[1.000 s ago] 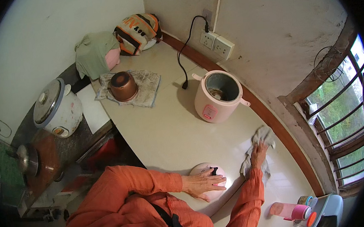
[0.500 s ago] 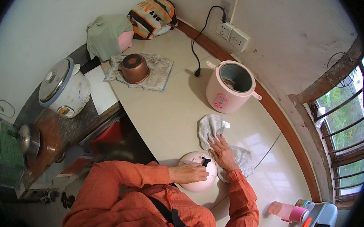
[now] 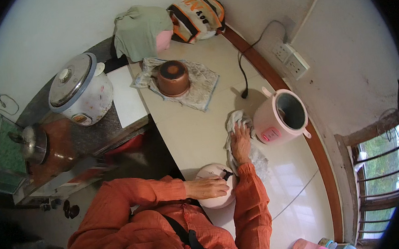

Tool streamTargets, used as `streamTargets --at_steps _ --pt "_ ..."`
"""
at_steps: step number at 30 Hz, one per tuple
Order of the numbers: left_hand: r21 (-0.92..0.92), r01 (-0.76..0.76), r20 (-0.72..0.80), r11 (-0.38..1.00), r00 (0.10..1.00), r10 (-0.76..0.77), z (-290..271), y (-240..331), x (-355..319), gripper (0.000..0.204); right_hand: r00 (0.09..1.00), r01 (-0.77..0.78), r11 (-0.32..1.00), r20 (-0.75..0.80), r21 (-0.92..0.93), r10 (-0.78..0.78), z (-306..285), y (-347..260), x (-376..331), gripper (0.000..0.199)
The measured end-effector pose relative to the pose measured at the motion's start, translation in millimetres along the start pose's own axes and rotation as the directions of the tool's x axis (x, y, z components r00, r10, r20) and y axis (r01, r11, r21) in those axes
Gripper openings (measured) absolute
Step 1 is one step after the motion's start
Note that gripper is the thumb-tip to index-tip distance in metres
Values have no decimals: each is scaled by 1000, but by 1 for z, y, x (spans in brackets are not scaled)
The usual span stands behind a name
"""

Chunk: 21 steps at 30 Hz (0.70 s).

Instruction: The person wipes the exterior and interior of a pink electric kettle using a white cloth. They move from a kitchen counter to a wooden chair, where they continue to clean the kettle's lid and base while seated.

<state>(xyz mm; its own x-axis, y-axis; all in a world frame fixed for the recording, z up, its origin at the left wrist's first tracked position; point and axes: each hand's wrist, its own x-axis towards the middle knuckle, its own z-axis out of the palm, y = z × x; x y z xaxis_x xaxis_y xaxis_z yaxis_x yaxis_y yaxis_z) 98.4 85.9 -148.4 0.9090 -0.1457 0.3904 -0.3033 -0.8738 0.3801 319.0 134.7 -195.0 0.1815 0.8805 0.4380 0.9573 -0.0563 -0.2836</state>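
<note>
On the near counter lies a round pale pink lid (image 3: 212, 199) with a black handle (image 3: 227, 174). My left hand (image 3: 207, 187) is on top of it, fingers curled at the handle. My right hand (image 3: 241, 145) presses down on a grey cloth (image 3: 237, 117), bunched around its fingertips and trailing beneath the wrist. Just right of the cloth stands a small pink rice cooker (image 3: 273, 124) without a lid, its dark inner pot (image 3: 292, 110) showing. What lies in the pot is hard to make out.
An upturned copper-brown pot (image 3: 173, 79) rests on a worn cloth (image 3: 206, 90). A larger white rice cooker (image 3: 84, 93) stands left, beside a metal pan (image 3: 35, 144). A black plug (image 3: 244, 94) lies near the wall sockets (image 3: 291, 60). Bottles (image 3: 308, 247) stand at the bottom right.
My right hand has pushed the grey cloth away from me, up beside the pink rice cooker. My left hand stays on the lid. The whole view has shifted slightly.
</note>
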Motion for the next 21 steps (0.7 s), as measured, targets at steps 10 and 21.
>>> streamTargets --at_steps 10,21 --pt "-499 488 -640 716 349 -684 -127 -144 -83 18 926 215 947 258 237 -275 0 -26 25 40" --pt "-833 550 -169 62 -146 -975 -180 -335 -161 45 875 -373 424 161 825 456 8 -45 40 23"
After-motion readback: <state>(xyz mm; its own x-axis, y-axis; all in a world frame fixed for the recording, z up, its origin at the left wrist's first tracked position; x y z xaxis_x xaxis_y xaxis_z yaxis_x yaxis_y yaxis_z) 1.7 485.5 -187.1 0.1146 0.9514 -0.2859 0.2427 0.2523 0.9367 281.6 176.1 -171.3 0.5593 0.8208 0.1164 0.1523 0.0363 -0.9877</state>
